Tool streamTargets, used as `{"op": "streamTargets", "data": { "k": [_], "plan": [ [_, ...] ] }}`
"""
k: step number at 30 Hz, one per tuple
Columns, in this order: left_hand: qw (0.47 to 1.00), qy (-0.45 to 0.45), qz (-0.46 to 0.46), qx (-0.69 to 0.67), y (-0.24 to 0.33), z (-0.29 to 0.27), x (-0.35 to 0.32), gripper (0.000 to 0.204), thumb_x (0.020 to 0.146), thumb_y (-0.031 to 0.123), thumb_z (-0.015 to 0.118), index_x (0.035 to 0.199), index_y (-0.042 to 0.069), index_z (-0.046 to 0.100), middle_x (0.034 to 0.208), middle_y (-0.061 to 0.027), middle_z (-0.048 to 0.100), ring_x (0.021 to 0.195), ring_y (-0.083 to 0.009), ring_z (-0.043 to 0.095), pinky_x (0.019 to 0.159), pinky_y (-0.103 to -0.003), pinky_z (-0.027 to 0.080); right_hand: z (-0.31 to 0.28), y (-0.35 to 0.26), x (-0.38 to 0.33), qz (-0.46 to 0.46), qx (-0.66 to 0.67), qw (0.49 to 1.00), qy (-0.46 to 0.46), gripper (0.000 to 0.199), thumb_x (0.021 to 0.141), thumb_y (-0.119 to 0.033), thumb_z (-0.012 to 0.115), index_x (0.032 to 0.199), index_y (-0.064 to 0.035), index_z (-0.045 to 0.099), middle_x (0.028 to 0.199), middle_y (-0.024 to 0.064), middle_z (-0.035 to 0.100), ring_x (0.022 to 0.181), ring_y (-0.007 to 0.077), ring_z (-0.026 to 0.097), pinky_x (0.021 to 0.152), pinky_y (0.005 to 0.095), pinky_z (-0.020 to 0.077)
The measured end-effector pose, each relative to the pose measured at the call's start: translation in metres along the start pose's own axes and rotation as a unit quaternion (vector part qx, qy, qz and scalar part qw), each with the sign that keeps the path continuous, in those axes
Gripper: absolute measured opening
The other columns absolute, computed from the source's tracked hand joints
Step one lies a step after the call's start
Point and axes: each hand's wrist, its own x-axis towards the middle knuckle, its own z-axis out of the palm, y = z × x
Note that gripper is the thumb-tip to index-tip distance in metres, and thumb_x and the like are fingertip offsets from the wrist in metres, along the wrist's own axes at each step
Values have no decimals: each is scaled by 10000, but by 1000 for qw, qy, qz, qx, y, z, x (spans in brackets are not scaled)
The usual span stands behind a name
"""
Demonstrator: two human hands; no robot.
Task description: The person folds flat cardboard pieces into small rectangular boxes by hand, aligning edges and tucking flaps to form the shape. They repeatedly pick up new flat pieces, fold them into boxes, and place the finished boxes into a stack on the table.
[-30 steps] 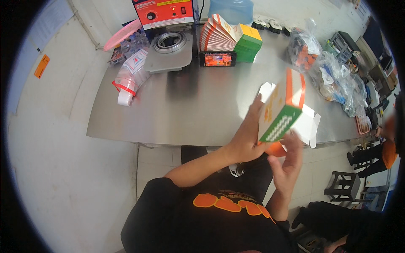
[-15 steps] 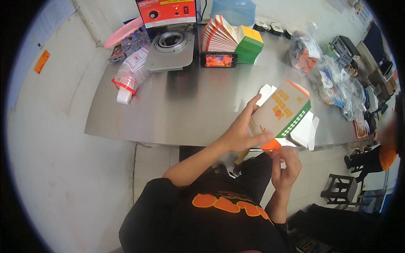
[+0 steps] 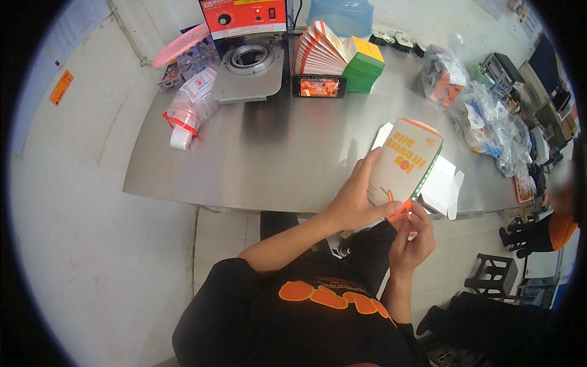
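The left hand [image 3: 359,205] clamps the white-and-green box [image 3: 405,160] along its left side — thumb across the lower front — holding it tilted at the front edge of the steel table [image 3: 275,165]. Rightward, the right hand's [image 3: 413,241] fingertips pinch its orange bottom flap [image 3: 400,215] — just beside white cardboard [image 3: 441,186].

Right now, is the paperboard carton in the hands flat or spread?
Spread: the paperboard carton shows a green side beside its broad pale panel. Cannot tell whether its lower end is shut: the right hand partly hides it.
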Motion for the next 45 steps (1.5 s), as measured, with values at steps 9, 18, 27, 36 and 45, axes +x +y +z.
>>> {"op": "streamTargets", "data": {
  "k": [9, 18, 27, 36, 45],
  "plan": [
    [999, -46, -24, 2, 5, -7, -1, 995, 850, 317, 778, 1537, -68, 170, 1503, -278, 347, 1420, -356, 359, 1173, -440, 285, -10, 3, 4, 115, 118, 983, -79, 63, 872, 64, 671, 919, 34, 642, 1044, 152, 711, 778, 161, 664, 637, 269, 528],
    [999, -22, -39, 22, -4, -4, 4, 943, 873, 376, 747, 1514, -64, 213, 1409, -315, 420, 1332, -430, 447, 1118, -465, 368, -7, 2, 1, 136, 141, 977, -87, 87, 896, 56, 666, 868, 21, 591, 1052, 161, 682, 975, 218, 631, 889, 322, 469],
    [997, -60, -1, 43, 3, -6, 2, 985, 854, 403, 765, 1527, -47, 204, 1397, -309, 426, 1323, -425, 458, 1098, -466, 390, -3, 10, -3, 189, 206, 959, -43, 77, 877, 56, 676, 847, 32, 609, 991, 138, 698, 799, 163, 653, 662, 276, 520],
    [984, -178, 3, 7, 9, -22, 5, 1136, 741, 396, 855, 1561, -1, 176, 1446, -248, 413, 1358, -359, 439, 1131, -434, 348, -20, 12, 4, 370, 479, 777, -174, 637, 825, 86, 716, 1386, 38, 419, 1206, 178, 650, 1081, 212, 667, 837, 336, 570],
    [926, -11, -125, -355, -11, 0, 3, 959, 913, 328, 674, 1593, 23, 70, 1559, -230, 302, 1454, -323, 333, 1174, -443, 279, -23, 12, 0, 156, 313, 935, -53, 228, 920, -65, 666, 1101, 16, 553, 1027, 92, 582, 979, 173, 552, 935, 316, 429]
  ]
}}
